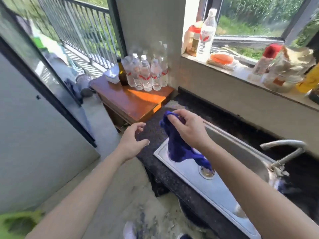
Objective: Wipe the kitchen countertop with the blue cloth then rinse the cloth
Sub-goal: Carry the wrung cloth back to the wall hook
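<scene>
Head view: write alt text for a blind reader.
The right hand holds a blue cloth hanging over the sink rim; the open left hand hovers nearby. Water bottles stand on a wooden table behind.

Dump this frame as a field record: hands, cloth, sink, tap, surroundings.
right hand: pinches blue cloth by its top
blue cloth: hangs bunched over left end of sink
left hand: open, holds nothing, at countertop edge
sink: stainless, drain visible
faucet: no stream visible
wooden table: beside countertop, bears water bottles
</scene>
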